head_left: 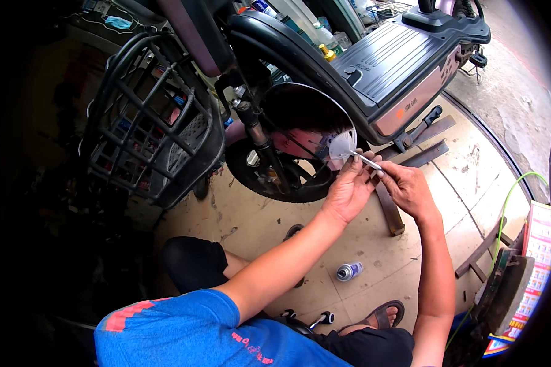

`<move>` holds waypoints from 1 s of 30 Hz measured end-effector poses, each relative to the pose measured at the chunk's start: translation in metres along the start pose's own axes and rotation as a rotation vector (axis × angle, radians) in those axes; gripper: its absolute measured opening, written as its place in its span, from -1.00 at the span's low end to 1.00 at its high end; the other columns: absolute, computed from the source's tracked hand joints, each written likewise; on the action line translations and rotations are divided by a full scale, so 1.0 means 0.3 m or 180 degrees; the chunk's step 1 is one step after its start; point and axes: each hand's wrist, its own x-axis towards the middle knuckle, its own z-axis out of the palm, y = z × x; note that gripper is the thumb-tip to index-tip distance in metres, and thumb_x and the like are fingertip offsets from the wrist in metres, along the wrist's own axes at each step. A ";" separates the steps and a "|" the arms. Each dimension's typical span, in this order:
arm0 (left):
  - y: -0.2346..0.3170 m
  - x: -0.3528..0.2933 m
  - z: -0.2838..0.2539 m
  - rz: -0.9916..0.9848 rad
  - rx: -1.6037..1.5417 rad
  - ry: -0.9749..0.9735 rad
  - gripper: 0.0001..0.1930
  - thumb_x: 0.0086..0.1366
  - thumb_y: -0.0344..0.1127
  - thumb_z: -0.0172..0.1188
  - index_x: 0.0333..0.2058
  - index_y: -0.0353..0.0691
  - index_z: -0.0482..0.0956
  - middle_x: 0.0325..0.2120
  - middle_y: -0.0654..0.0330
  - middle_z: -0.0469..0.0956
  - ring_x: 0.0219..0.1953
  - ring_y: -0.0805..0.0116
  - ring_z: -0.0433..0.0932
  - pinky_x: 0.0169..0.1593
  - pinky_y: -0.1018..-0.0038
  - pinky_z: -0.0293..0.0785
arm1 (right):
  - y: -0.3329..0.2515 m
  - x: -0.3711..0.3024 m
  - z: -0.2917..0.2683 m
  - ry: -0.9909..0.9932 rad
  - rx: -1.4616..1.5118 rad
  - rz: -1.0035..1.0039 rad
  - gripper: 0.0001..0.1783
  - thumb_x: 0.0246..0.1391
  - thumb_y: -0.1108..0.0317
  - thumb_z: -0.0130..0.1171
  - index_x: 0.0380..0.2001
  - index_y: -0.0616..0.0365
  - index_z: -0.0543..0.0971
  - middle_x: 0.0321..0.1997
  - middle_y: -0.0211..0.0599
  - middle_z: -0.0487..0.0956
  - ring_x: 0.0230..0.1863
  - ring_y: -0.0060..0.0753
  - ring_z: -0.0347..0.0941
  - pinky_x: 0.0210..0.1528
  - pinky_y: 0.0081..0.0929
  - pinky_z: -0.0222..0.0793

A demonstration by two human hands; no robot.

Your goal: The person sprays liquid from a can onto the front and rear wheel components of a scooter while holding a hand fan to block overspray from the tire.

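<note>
My left hand is palm up, its fingertips pinched around the upper end of a thin silvery rod. My right hand grips the lower end of that rod between thumb and fingers. Just beyond the left fingertips is a whitish, fan-shaped translucent patch; whether it joins the rod, I cannot tell. Behind it is a glossy dark and pinkish rounded surface above the front wheel of an electric scooter. The scooter's fork stands left of my hands.
A black basket juts out at the left. The ribbed footboard lies beyond my hands. Metal bars rest on the tiled floor. A small spray can lies between my feet. A green hose curves at the right.
</note>
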 end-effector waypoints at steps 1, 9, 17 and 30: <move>0.022 -0.004 -0.007 -0.0026 0.0077 0.0003 -0.71 0.45 -0.18 0.46 0.07 -0.01 0.66 0.10 0.29 0.68 0.34 0.19 0.55 0.43 0.08 0.46 | -0.013 0.001 0.015 0.0136 -0.0118 -0.0304 -0.83 0.41 0.27 0.27 -0.05 0.07 0.70 -0.40 -0.02 0.66 -0.32 0.14 0.65 -0.28 -0.10 0.54; 0.050 0.035 -0.025 0.0040 0.0324 0.0238 -0.69 0.45 -0.22 0.45 0.11 0.01 0.64 0.13 0.31 0.66 0.34 0.21 0.53 0.40 0.10 0.47 | 0.015 0.027 0.069 0.0604 -0.0643 -0.0360 -0.81 0.42 0.22 0.27 -0.02 0.03 0.68 -0.25 -0.13 0.70 -0.19 0.03 0.67 -0.18 -0.08 0.56; 0.040 0.153 -0.026 0.0256 0.0056 0.0533 -0.76 0.50 -0.27 0.39 0.09 -0.03 0.66 0.17 0.28 0.67 0.29 0.19 0.58 0.34 0.11 0.53 | -0.151 -0.445 0.251 0.0886 -0.0586 -0.0767 -0.59 0.06 0.37 0.55 -0.02 0.16 0.67 -0.13 -0.14 0.67 -0.15 0.00 0.64 -0.07 -0.14 0.57; 0.053 0.076 -0.017 0.0074 0.0366 0.0248 -0.75 0.49 -0.21 0.41 0.06 -0.05 0.67 0.22 0.24 0.66 0.33 0.16 0.56 0.37 0.11 0.52 | 0.113 -0.891 0.620 -0.0528 0.0208 0.0674 -0.05 0.00 0.24 0.63 0.41 0.21 0.40 0.41 0.10 0.44 0.37 0.27 0.44 0.41 0.05 0.42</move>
